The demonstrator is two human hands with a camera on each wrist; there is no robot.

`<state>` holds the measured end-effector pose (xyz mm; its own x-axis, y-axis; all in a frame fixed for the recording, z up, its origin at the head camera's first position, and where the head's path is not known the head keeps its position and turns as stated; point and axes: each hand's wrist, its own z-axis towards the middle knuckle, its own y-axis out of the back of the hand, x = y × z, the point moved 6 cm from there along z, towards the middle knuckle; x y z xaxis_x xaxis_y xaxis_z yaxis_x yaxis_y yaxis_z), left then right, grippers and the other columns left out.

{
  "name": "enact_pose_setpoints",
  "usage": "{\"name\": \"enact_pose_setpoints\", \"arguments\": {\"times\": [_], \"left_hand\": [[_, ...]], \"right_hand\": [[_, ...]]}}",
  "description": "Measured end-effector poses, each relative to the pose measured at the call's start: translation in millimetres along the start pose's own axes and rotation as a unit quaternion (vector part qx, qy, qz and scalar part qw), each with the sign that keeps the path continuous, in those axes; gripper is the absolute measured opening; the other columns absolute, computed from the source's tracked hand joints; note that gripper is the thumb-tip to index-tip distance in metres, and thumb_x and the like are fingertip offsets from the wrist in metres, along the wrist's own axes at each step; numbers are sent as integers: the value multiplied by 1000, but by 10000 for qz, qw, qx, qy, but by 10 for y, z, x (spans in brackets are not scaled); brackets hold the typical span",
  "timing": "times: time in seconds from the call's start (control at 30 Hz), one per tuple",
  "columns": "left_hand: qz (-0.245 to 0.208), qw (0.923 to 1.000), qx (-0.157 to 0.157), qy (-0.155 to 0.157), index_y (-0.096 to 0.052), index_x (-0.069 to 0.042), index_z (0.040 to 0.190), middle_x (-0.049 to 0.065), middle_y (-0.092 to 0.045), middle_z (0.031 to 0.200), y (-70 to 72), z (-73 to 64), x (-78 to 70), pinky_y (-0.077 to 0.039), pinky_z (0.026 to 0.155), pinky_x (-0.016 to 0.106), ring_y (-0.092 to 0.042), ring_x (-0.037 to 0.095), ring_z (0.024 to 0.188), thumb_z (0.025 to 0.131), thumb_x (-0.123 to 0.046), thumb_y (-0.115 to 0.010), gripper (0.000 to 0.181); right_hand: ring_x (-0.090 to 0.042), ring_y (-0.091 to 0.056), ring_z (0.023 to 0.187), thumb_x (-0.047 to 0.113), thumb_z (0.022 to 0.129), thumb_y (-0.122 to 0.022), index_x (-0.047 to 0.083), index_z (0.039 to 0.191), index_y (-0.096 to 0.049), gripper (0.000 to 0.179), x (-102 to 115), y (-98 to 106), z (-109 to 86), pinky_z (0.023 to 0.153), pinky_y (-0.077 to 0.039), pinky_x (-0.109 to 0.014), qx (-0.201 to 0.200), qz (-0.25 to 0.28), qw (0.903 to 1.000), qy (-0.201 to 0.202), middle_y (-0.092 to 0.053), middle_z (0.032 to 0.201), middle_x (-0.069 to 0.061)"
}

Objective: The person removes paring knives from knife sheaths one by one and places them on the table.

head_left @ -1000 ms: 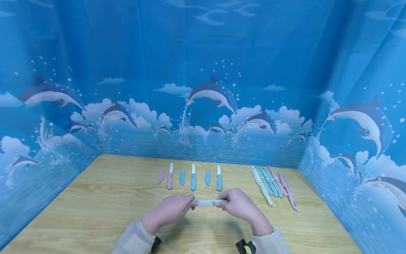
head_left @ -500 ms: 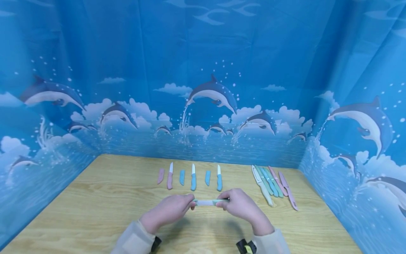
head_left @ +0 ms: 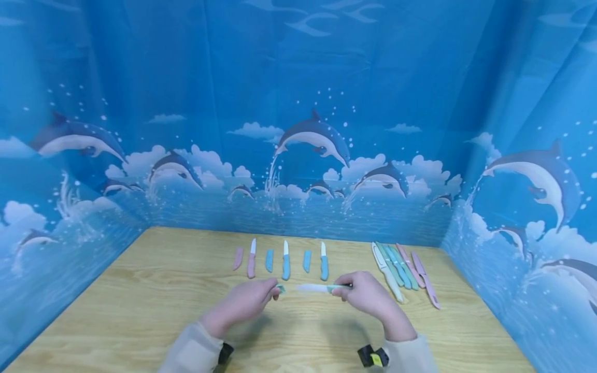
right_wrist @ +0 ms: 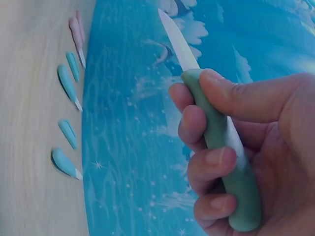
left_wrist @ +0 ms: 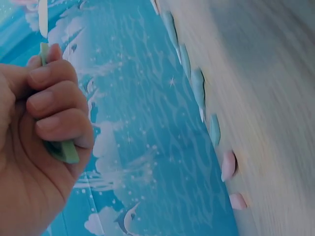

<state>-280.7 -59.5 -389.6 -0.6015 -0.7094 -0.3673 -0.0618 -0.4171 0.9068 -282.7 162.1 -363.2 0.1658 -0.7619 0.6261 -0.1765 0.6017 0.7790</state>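
My right hand (head_left: pixel 366 296) grips a knife by its green handle (right_wrist: pixel 211 118), the thumb lying along it. The bare white blade (right_wrist: pixel 179 42) points left, toward my other hand. In my left hand (head_left: pixel 247 300), curled fingers hold a green blade sheath (left_wrist: pixel 66 151); most of it is hidden in the palm. A short gap separates blade tip and sheath. Both hands are above the wooden table (head_left: pixel 140 311). Beyond them lie a pink knife (head_left: pixel 251 261) with a pink sheath (head_left: pixel 238 258), and two blue knives, one (head_left: pixel 286 264) left of the other (head_left: pixel 324 264).
One blue sheath (head_left: pixel 269 260) and another blue sheath (head_left: pixel 307 260) lie beside the blue knives. Toward the right, several sheathed knives in green, blue and pink are grouped, with a pale green knife (head_left: pixel 387 272) at their left. A blue dolphin-print curtain (head_left: pixel 298 207) encloses the table's back and sides.
The knife has come out of the green sheath. My right hand moved right with the knife, and my left hand moved slightly left with the sheath.
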Motion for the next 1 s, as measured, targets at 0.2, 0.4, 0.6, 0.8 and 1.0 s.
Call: {"name": "enact_pose_setpoints", "arguments": {"times": [0.2, 0.4, 0.6, 0.8, 1.0], "left_hand": [[55, 9999, -19, 160, -54, -13, 90, 6, -71, 89, 44, -28, 109, -48, 56, 24, -61, 12, 66, 104, -22, -41, 22], [-108, 9994, 1, 323, -56, -10, 89, 8, -67, 83, 57, -69, 206, -45, 55, 26, -52, 9, 59, 104, -21, -43, 23], [-808, 9946, -73, 642, -52, 1, 111, 17, -62, 84, 121, -96, 365, -39, 48, 22, -39, 4, 51, 101, -17, -50, 21], [-1261, 9874, -210, 931, -35, 7, 124, 45, -14, 147, 246, -117, 562, -44, 48, 24, -45, 9, 54, 99, -5, -47, 31], [-1261, 9733, -714, 1777, -39, 2, 118, 18, -56, 97, 372, -175, 861, -46, 59, 31, -50, 19, 65, 103, -13, -41, 21]], "right_hand": [[-15, -61, 71, 19, 91, -67, 9, 101, -73, 16, 12, 49, 13, 61, -48, -31, -200, -70, 9998, -66, -67, 76, 1], [-15, -46, 60, 20, 92, -64, 10, 96, -71, 12, 7, -3, 52, 55, -39, -29, -353, 150, 9993, -49, -61, 72, 0], [-15, -39, 56, 24, 94, -63, 9, 96, -66, 15, 19, -131, 193, 50, -34, -27, -624, 351, 9974, -27, -54, 70, -2], [-16, -50, 67, 14, 91, -66, 4, 111, -55, 24, 263, -329, 455, 57, -42, -29, -681, 477, 9961, 307, -62, 86, -8], [-15, -50, 67, 13, 91, -66, 3, 100, -55, 17, 532, -527, 783, 57, -43, -27, -876, 731, 9927, 387, -60, 86, -7]]}}
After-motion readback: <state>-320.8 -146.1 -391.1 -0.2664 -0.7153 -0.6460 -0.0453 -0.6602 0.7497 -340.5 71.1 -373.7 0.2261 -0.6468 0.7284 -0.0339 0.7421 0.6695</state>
